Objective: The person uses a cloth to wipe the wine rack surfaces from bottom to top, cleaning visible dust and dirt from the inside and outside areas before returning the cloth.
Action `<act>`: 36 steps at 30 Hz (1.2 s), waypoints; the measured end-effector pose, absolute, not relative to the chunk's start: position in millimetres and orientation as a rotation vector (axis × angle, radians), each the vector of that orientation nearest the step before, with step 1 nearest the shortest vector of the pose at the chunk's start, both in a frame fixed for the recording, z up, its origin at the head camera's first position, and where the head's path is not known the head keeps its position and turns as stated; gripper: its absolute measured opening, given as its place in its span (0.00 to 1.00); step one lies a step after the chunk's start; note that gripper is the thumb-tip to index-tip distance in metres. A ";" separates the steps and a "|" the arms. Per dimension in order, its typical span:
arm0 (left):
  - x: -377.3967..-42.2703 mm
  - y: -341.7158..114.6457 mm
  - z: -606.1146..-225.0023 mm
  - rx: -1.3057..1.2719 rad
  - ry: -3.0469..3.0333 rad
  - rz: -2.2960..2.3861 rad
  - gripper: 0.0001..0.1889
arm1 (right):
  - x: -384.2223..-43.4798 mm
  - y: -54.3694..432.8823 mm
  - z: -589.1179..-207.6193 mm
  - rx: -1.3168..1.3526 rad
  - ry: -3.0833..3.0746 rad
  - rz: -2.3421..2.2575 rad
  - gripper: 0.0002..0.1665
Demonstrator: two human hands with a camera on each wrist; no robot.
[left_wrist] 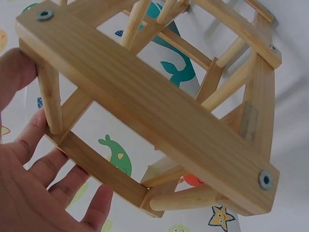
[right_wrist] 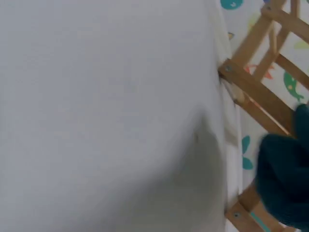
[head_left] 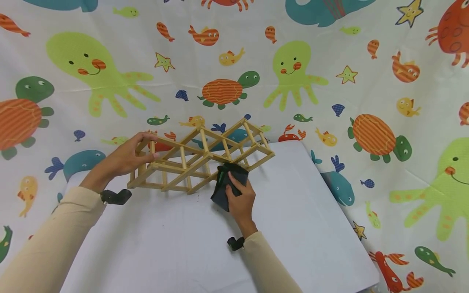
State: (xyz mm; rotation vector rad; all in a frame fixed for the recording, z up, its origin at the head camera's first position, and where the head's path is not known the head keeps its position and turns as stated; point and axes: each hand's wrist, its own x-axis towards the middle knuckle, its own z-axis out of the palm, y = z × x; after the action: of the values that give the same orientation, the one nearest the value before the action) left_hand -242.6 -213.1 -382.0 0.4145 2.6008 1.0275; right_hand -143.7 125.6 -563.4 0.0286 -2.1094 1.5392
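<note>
A wooden folding rack [head_left: 206, 157] of crossed slats and round dowels stretches across the back of the table in the head view. My left hand [head_left: 122, 159] grips its left end, with the thumb and fingers around the end frame. In the left wrist view, the fingers of that hand [left_wrist: 48, 181] lie around a dowel and a slat, beside a long slat [left_wrist: 140, 99] with metal screw heads. My right hand [head_left: 242, 203] pinches a dark folded cloth [head_left: 221, 198] against the rack's lower front slats. Only a blurred edge of the cloth [right_wrist: 285, 179] shows in the right wrist view.
The white table [head_left: 176, 244] lies under the rack, with its right edge [head_left: 340, 215] slanting toward me. Behind it hangs a curtain [head_left: 205, 93] printed with sea animals. A few tiny dark specks dot the tabletop near the rack.
</note>
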 end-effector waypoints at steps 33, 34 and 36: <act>-234.2 -210.0 -383.7 0.431 2.615 1.016 0.39 | -138.4 114.8 -577.6 0.028 -2.113 1.559 0.27; -234.0 -210.0 -383.8 0.432 2.617 1.019 0.39 | -136.9 114.8 -579.1 0.048 -2.177 1.557 0.27; -233.9 -209.5 -384.0 0.432 2.618 1.023 0.38 | -133.3 115.2 -581.7 0.090 -2.258 1.535 0.27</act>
State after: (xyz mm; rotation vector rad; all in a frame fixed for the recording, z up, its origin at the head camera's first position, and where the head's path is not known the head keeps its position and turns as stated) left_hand -233.9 -209.5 -384.0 0.4319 2.6178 1.0226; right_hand -133.3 115.2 -581.7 0.0901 -2.2579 1.5354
